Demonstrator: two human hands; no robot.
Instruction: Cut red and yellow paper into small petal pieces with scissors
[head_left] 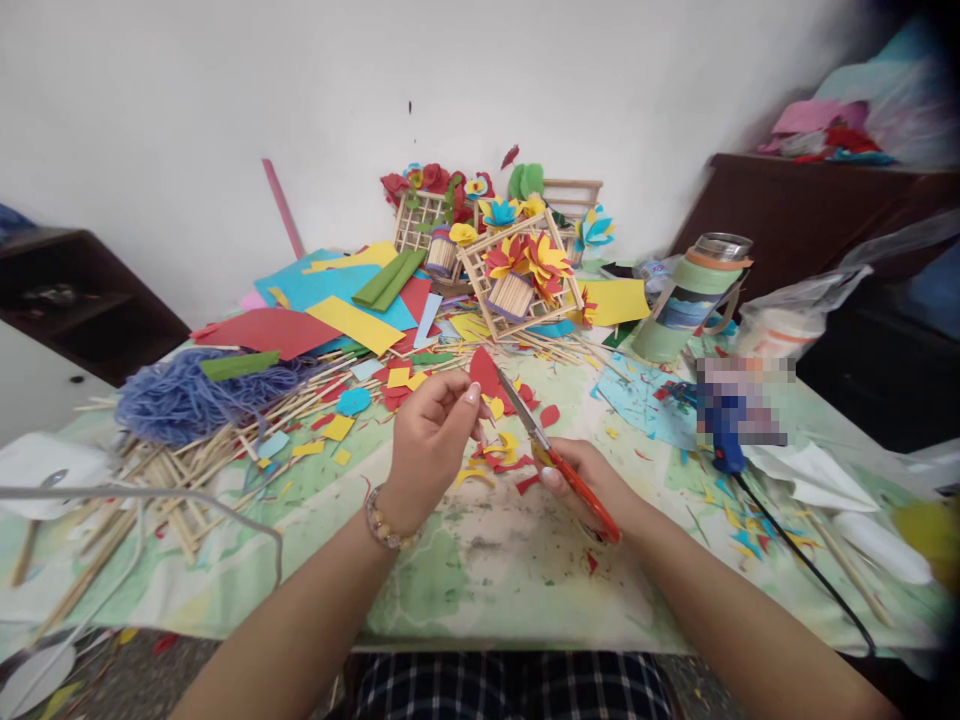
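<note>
Red pointed paper scrap [484, 372] pinched tight in the left hand [431, 430]; right hand [592, 485] grips orange-handled scissors [551, 455], blade tip just beside the scrap, over the green map-print tablecloth [487, 560].

Plain white wall [225, 100] stood directly behind the table [480, 580], evenly and softly lit. Left of the table, a low dark shelf unit [82, 300]. Right of it, a dark brown wooden cabinet [810, 215] against the wall. Under the table's near-left corner, grey speckled floor [142, 680].
</note>
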